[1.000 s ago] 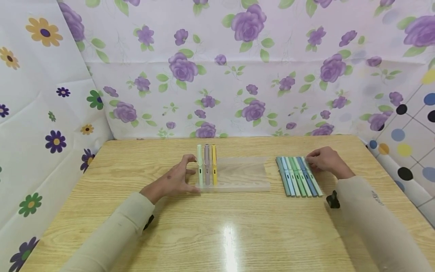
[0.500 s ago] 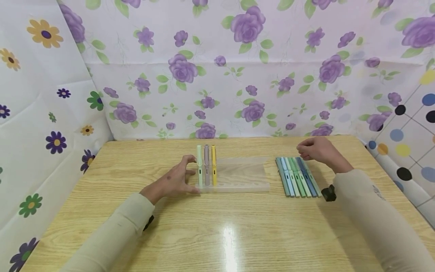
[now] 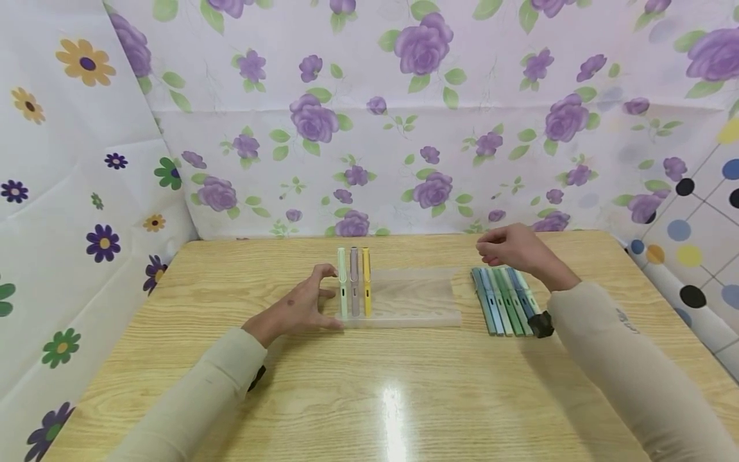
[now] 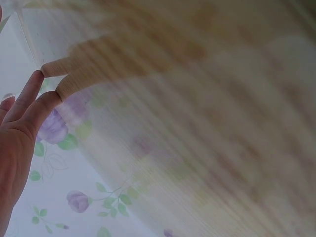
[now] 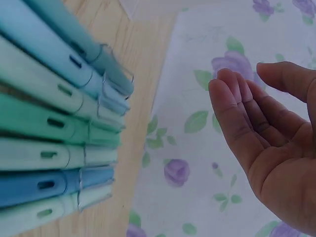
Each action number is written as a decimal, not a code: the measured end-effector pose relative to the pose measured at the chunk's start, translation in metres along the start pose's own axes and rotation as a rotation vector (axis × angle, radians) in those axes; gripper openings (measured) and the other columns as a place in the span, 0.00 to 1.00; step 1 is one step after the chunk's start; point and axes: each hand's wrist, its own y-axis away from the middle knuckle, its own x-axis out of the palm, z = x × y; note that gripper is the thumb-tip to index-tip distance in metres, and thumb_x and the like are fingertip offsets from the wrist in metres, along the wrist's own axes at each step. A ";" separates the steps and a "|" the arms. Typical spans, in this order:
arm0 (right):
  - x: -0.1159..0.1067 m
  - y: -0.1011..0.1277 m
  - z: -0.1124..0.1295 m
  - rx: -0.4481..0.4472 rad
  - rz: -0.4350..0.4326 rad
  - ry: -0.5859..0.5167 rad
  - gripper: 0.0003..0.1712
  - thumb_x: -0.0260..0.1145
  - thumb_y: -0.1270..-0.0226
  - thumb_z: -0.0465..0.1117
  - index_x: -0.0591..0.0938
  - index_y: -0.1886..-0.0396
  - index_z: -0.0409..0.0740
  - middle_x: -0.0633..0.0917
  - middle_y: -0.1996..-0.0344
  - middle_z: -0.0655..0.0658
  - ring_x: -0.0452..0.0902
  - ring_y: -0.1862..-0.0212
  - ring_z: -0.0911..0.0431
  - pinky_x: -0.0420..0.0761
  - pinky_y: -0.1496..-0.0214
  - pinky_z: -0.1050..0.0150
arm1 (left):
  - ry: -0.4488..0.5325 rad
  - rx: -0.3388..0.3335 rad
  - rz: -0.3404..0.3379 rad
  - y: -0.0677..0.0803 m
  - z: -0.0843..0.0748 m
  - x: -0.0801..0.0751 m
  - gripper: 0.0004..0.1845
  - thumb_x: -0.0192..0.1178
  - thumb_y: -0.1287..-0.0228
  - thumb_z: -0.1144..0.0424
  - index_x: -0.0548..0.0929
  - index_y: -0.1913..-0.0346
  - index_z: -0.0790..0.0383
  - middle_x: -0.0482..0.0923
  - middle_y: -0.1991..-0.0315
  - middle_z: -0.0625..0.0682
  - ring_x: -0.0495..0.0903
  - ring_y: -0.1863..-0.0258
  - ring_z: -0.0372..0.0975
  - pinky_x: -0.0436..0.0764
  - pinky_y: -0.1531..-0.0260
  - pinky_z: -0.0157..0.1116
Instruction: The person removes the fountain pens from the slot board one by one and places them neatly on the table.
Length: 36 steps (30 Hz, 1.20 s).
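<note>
A translucent tray (image 3: pixel 416 301) lies mid-table with three pens at its left end: pale green (image 3: pixel 342 289), grey (image 3: pixel 355 287) and yellow (image 3: pixel 366 287). My left hand (image 3: pixel 324 294) rests on the table with straight, spread fingers (image 4: pixel 29 98) against the tray's left edge, beside the green pen. To the right, a row of several blue and green pens (image 3: pixel 503 301) lies side by side on the table, seen close in the right wrist view (image 5: pixel 54 123). My right hand (image 3: pixel 491 253) hovers above the far end of that row, fingers (image 5: pixel 237 118) loosely bent, holding nothing.
The wooden table (image 3: pixel 381 391) is walled in by floral cloth (image 3: pixel 404 128) at the back and on both sides. A black wrist strap (image 3: pixel 541 324) covers the near end of the pen row. The tray's right part (image 3: pixel 427 295) holds no pens.
My right hand has lifted off the right side of the pen row and moved up and to the left, with nothing in it. The left hand has stayed at the tray.
</note>
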 end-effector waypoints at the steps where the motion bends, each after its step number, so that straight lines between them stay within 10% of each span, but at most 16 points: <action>1: 0.001 -0.001 0.003 -0.004 0.001 0.000 0.24 0.59 0.22 0.43 0.75 0.38 0.27 0.82 0.48 0.29 0.83 0.50 0.41 0.82 0.46 0.49 | -0.001 0.001 -0.002 0.000 0.000 0.000 0.54 0.81 0.53 0.60 0.51 0.31 0.56 0.53 0.25 0.63 0.72 0.35 0.56 0.70 0.37 0.54; 36: 0.059 -0.026 0.068 -0.113 0.072 -0.098 0.21 0.62 0.25 0.39 0.78 0.39 0.31 0.83 0.48 0.32 0.83 0.48 0.42 0.84 0.50 0.59 | 0.009 -0.025 0.027 0.001 0.001 -0.002 0.53 0.80 0.51 0.57 0.52 0.31 0.56 0.49 0.24 0.62 0.70 0.33 0.56 0.73 0.39 0.55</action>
